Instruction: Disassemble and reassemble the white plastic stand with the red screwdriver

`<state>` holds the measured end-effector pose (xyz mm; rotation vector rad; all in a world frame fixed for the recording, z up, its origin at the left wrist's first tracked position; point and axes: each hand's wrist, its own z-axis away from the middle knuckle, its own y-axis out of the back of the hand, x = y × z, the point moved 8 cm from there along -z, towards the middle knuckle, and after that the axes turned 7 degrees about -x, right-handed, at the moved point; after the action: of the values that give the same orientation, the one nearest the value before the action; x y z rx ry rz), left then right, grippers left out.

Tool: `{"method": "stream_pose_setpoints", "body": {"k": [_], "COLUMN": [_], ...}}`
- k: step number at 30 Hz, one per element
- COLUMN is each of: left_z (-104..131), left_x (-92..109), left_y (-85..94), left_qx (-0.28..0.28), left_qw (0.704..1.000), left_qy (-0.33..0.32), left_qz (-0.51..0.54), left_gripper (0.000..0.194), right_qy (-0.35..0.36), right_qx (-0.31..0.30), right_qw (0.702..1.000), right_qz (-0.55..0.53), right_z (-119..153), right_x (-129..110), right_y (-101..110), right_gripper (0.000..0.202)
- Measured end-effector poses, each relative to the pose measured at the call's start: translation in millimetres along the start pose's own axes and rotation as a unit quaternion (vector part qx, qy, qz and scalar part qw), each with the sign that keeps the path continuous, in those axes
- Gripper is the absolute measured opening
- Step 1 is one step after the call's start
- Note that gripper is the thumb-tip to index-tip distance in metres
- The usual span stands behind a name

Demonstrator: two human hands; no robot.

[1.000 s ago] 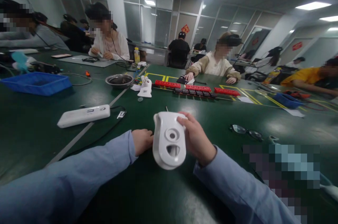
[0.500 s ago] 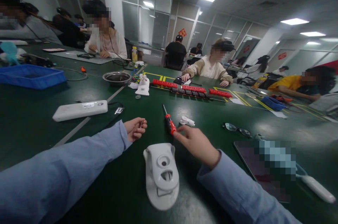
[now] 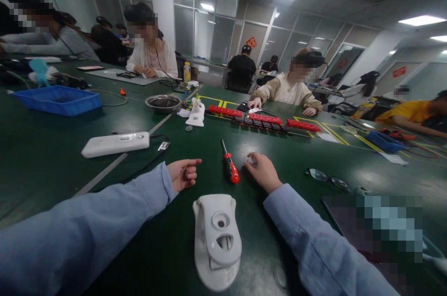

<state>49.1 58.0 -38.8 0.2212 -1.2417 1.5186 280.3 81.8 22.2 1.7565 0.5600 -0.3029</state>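
Green tabletop carries a screwdriver, tip away; nearer than it, white housing lies lengthwise, rounded end closest. Left of the screwdriver, left hand half-curled, then illegible tag; right, right hand over pale piece; grips unclear.

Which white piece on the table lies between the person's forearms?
The white housing with a round hole and half-moon opening; the long white box lies beyond the left forearm, the smaller part by the metal bowl.

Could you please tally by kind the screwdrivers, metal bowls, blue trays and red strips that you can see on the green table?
Screwdriver: 1
Metal bowl: 1
Blue trays: 2
Red strips: 3
Total: 7
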Motion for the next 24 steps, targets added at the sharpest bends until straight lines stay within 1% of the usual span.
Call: {"method": "stream_pose_setpoints", "body": {"k": [2, 3, 4, 5, 6, 7, 8, 9, 10, 11, 12, 13, 15, 16, 17, 18, 21, 23, 24], "left_z": [2.7, 4.9, 8.1, 12.8, 19.9, 29.7, 41.1, 52.3, 61.6, 68.4, 72.9, 75.3, 76.5, 75.9, 74.6, 72.9, 66.0, 62.0, 60.7], "left_x": [-3.0, -4.2, -3.3, 0.2, 5.2, 9.1, 10.2, 8.8, 4.7, -0.4, -5.5, -10.2, -17.9, -20.3, -21.6, -21.7, -17.9, -15.5, -14.5], "left_y": [-4.7, -8.7, -13.8, -20.3, -29.0, -39.4, -49.5, -57.3, -63.0, -66.7, -69.1, -70.7, -73.2, -74.0, -74.3, -74.1, -70.2, -67.3, -66.3], "left_qx": [-0.011, -0.030, -0.056, -0.086, -0.116, -0.146, -0.170, -0.187, -0.202, -0.210, -0.207, -0.193, -0.157, -0.142, -0.131, -0.125, -0.118, -0.125, -0.128], "left_qw": [0.999, 0.997, 0.988, 0.965, 0.921, 0.855, 0.778, 0.710, 0.653, 0.611, 0.578, 0.548, 0.499, 0.484, 0.479, 0.480, 0.510, 0.537, 0.549], "left_qy": [-0.012, -0.018, -0.036, -0.074, -0.132, -0.200, -0.267, -0.322, -0.359, -0.382, -0.396, -0.406, -0.418, -0.421, -0.423, -0.422, -0.408, -0.394, -0.388], "left_qz": [-0.033, -0.074, -0.142, -0.236, -0.348, -0.456, -0.543, -0.598, -0.636, -0.661, -0.683, -0.706, -0.743, -0.753, -0.758, -0.759, -0.747, -0.735, -0.729], "left_gripper": [0.015, 0.015, 0.014, 0.015, 0.018, 0.024, 0.032, 0.041, 0.050, 0.058, 0.064, 0.067, 0.065, 0.060, 0.054, 0.048, 0.031, 0.028, 0.028], "right_qy": [-0.027, -0.038, -0.045, -0.046, -0.040, -0.028, -0.013, 0.004, 0.019, 0.033, 0.047, 0.060, 0.094, 0.116, 0.139, 0.161, 0.200, 0.208, 0.213], "right_qx": [0.036, 0.047, 0.047, 0.036, 0.016, -0.019, -0.047, -0.066, -0.074, -0.073, -0.068, -0.061, -0.054, -0.051, -0.048, -0.042, -0.028, -0.044, -0.063], "right_qw": [0.998, 0.996, 0.992, 0.987, 0.979, 0.947, 0.915, 0.892, 0.873, 0.868, 0.872, 0.881, 0.910, 0.924, 0.935, 0.941, 0.949, 0.948, 0.944], "right_qz": [-0.049, -0.071, -0.108, -0.151, -0.199, -0.320, -0.401, -0.446, -0.482, -0.490, -0.483, -0.465, -0.400, -0.361, -0.324, -0.293, -0.242, -0.239, -0.245], "right_z": [2.9, 5.7, 9.5, 14.2, 20.0, 26.7, 34.2, 41.9, 49.1, 55.4, 60.5, 64.6, 70.3, 72.5, 74.6, 76.5, 80.2, 80.6, 80.8], "right_x": [-6.7, -14.1, -24.0, -36.8, -51.6, -67.1, -83.2, -97.7, -109.0, -116.7, -121.5, -124.2, -127.8, -129.7, -131.8, -133.8, -137.4, -139.5, -141.7], "right_y": [14.1, 20.4, 24.7, 26.7, 26.5, 22.0, 18.6, 16.6, 15.3, 15.0, 14.7, 14.5, 13.2, 12.6, 12.0, 11.7, 11.7, 9.9, 8.5], "right_gripper": [0.026, 0.030, 0.034, 0.036, 0.037, 0.035, 0.034, 0.033, 0.034, 0.033, 0.033, 0.033, 0.030, 0.027, 0.024, 0.021, 0.021, 0.022, 0.021]}}
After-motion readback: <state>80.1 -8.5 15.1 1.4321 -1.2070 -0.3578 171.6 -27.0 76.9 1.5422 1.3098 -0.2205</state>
